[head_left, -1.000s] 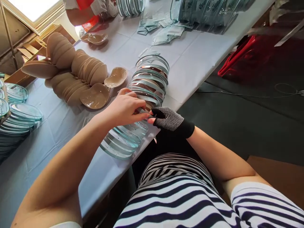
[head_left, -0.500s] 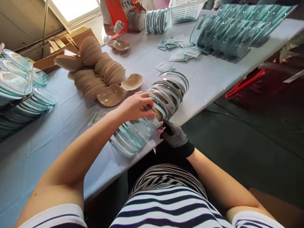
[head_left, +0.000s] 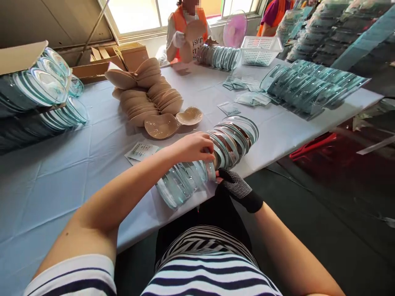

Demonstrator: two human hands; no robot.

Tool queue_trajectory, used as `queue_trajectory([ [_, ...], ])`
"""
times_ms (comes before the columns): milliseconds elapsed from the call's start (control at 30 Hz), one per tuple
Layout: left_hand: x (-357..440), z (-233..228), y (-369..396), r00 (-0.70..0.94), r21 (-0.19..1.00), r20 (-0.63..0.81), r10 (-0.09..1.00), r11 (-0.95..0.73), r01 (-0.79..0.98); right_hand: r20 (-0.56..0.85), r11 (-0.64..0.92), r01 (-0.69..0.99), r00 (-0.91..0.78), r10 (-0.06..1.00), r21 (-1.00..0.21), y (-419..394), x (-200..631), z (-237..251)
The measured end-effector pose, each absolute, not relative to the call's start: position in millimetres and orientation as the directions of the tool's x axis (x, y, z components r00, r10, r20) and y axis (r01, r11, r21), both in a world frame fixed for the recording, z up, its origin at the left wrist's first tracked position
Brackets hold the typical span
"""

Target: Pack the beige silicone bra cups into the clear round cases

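A row of clear plastic cases [head_left: 175,189] lies at the table's front edge, dark lettering showing on one of them. My bare left hand [head_left: 199,148] reaches over it, fingers bent down on the rim of the end case. At the lower corner of that same case, my right hand [head_left: 235,184], in a black dotted glove with bare fingertips, pinches the edge. Just beyond my fingers leans a second row of clear cases [head_left: 236,139] with beige pieces inside. A pair of joined beige silicone bra cups [head_left: 162,125] lies behind my left hand, beside stacked bra cups [head_left: 140,105].
Printed packets [head_left: 140,152] lie left of my forearm, and more packets [head_left: 251,98] farther back. Stacked cases stand at the left [head_left: 40,88] and right [head_left: 308,88]. A white basket [head_left: 261,51] is at the back. Across the table, a co-worker in an orange vest [head_left: 188,37] handles a beige piece.
The view has tilted up, bringing more of the co-worker, the fan and the back stacks into sight. Both my hands remain at the end case's rim, with only slight finger movement.
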State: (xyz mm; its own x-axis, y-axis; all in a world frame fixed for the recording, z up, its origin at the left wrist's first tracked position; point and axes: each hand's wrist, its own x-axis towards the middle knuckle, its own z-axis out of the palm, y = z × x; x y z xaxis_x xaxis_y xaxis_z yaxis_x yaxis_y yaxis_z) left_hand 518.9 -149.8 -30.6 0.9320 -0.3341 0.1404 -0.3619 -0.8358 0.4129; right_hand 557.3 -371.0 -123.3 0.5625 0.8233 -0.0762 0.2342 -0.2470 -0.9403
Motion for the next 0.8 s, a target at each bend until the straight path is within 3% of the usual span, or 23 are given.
queue_trajectory([
  [167,519.9,-30.8,-154.5,0.923,0.356,0.143,-0.358,-0.851,-0.386,-0.026,-0.433,0.612,0.558,0.829,-0.662,-371.1,557.6,-110.7],
  [233,520.1,-32.7,-153.3,0.928,0.345,0.150,-0.341,-0.862,-0.372,-0.030,-0.432,0.535,0.603,0.798,-0.726,-368.5,556.1,-105.6],
  [333,520.5,-35.6,-152.1,0.942,0.356,0.151,-0.299,-0.873,-0.334,-0.144,-0.328,0.172,0.648,0.748,-0.929,-366.6,556.1,-102.0],
  [400,521.5,-37.6,-153.6,0.944,0.359,0.143,-0.298,-0.873,-0.330,-0.194,-0.324,0.095,0.633,0.749,-0.941,-366.5,559.1,-102.4],
  [533,523.4,-38.7,-157.0,0.933,0.366,0.158,-0.324,-0.858,-0.360,-0.168,-0.395,0.334,0.542,0.823,-0.856,-367.8,569.8,-103.2],
  [667,524.0,-29.4,-136.5,0.909,0.541,0.216,-0.357,-0.731,-0.416,-0.127,-0.381,0.601,0.422,0.898,-0.703,-374.3,575.6,-94.3],
  [733,528.9,-23.1,-111.0,0.930,0.588,0.278,-0.240,-0.723,-0.362,-0.026,-0.394,0.723,0.463,0.886,-0.567,-379.1,574.3,-87.1],
  [800,540.9,-20.0,-78.1,0.946,0.547,0.325,-0.009,-0.814,-0.196,0.062,-0.448,0.766,0.531,0.845,-0.461,-382.6,571.7,-81.4],
])
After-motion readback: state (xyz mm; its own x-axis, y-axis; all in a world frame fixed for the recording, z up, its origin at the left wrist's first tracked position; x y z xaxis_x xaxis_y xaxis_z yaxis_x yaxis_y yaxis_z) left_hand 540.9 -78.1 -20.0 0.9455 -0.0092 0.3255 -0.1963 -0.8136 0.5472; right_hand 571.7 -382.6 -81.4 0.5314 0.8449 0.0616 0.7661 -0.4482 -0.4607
